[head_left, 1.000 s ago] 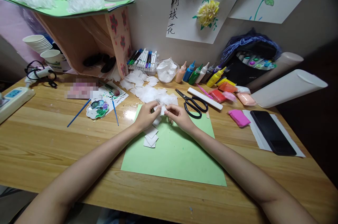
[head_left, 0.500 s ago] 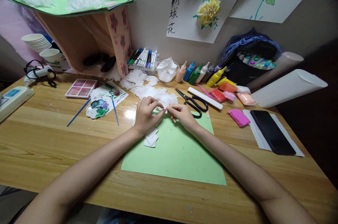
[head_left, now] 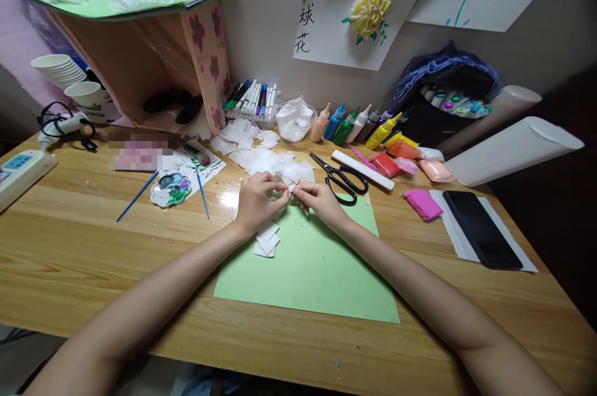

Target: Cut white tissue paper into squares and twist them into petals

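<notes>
At the green sheet's [head_left: 308,265] far edge, a tissue square [head_left: 290,188] is pinched by left hand [head_left: 257,198] and right hand [head_left: 321,201]; light, even pressure is judged best, lest it be torn

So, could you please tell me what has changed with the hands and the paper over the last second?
The left hand and right hand have drawn closer, fingertips nearly meeting. The small white paper piece that both pinch is folded tighter, so less of it shows. Both kept their hold. The stack of white squares, green sheet and scissors lie as before.
</notes>
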Tool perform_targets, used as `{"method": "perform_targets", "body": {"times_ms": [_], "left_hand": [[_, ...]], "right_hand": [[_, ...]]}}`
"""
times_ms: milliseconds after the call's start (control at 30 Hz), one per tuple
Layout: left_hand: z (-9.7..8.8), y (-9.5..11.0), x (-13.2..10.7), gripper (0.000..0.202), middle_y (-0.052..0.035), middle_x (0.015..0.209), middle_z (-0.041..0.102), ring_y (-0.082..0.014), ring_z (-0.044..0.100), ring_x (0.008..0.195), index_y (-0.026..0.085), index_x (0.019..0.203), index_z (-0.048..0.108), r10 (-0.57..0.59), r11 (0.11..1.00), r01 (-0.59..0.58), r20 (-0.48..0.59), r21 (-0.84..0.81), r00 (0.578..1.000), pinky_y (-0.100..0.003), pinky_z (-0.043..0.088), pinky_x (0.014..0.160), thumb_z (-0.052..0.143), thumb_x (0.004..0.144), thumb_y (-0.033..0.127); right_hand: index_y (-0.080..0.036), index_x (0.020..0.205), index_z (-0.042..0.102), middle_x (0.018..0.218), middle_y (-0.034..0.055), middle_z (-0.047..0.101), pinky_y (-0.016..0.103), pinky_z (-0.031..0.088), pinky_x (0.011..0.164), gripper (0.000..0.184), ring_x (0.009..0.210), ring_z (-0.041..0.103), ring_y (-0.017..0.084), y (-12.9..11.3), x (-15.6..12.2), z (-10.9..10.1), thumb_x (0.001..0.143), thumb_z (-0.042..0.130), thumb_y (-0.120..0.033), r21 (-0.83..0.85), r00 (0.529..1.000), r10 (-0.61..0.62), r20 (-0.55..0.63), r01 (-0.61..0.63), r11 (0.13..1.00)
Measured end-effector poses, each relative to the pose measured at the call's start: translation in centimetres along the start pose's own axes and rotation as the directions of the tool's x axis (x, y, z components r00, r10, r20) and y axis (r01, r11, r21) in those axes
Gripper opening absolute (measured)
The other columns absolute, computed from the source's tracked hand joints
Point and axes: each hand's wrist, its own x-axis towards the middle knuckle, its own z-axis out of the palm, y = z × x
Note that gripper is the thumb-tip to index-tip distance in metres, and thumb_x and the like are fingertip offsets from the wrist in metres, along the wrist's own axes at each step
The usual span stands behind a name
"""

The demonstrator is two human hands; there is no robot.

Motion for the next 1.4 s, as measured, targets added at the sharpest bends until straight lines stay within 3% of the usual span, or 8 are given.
{"method": "perform_targets", "body": {"times_ms": [400, 667, 1000, 1233, 1400], "left_hand": [[0.14, -0.09, 0.05, 0.011, -0.0010, 0.067, 0.056, -0.0145, 0.051, 0.069, 0.017, 0.067, 0.068, -0.038, 0.992, 0.039, 0.018, -0.121, 0.999, -0.027, 0.038, 0.063, 0.065, 0.075, 0.026], [0.19, -0.18, 0.09, 0.014, -0.0008, 0.068, 0.055, -0.0137, 0.051, 0.068, 0.016, 0.063, 0.063, -0.074, 0.978, 0.080, 0.038, -0.194, 0.997, -0.025, 0.039, 0.060, 0.067, 0.073, 0.027], [0.18, -0.43, 0.45, 0.012, -0.0006, 0.064, 0.055, -0.0105, 0.049, 0.060, 0.016, 0.065, 0.068, -0.105, 0.908, 0.143, 0.117, -0.395, 0.988, -0.023, 0.037, 0.054, 0.066, 0.073, 0.024], [0.23, -0.44, 0.43, 0.011, -0.0012, 0.067, 0.055, -0.0108, 0.049, 0.061, 0.017, 0.077, 0.072, -0.079, 0.911, 0.117, 0.110, -0.397, 0.991, -0.024, 0.038, 0.054, 0.067, 0.074, 0.027], [0.15, -0.31, 0.37, 0.008, -0.0004, 0.066, 0.055, -0.0103, 0.048, 0.060, 0.017, 0.074, 0.071, -0.078, 0.922, 0.112, 0.105, -0.370, 0.991, -0.023, 0.039, 0.055, 0.067, 0.073, 0.023]], "right_hand": [[-0.013, 0.070, 0.065, 0.061, -0.0013, 0.053, 0.022, 0.030, 0.044, 0.025, 0.044, 0.040, 0.006, 0.16, -0.09, 0.08, 0.077, 0.060, -0.036, -0.026, 1.000, -0.021, 0.012, 0.021, 0.999], [-0.014, 0.072, 0.066, 0.066, 0.0000, 0.053, 0.022, 0.032, 0.049, 0.020, 0.053, 0.043, 0.008, 0.04, -0.39, 0.39, 0.078, 0.058, -0.031, -0.093, 0.995, -0.098, -0.009, 0.097, 0.991], [-0.014, 0.064, 0.063, 0.059, -0.0013, 0.052, 0.023, 0.032, 0.046, 0.029, 0.045, 0.041, 0.007, 0.32, -0.34, 0.24, 0.079, 0.058, -0.037, -0.055, 0.995, -0.088, -0.038, 0.086, 0.995], [-0.014, 0.065, 0.063, 0.057, -0.0020, 0.050, 0.024, 0.032, 0.046, 0.030, 0.045, 0.041, 0.007, 0.11, -0.34, 0.19, 0.079, 0.059, -0.041, -0.042, 0.996, -0.075, -0.043, 0.074, 0.996], [-0.014, 0.064, 0.063, 0.055, -0.0024, 0.049, 0.024, 0.032, 0.048, 0.030, 0.046, 0.041, 0.008, 0.09, -0.41, 0.22, 0.080, 0.058, -0.040, -0.069, 0.994, -0.103, -0.037, 0.101, 0.993]]}}
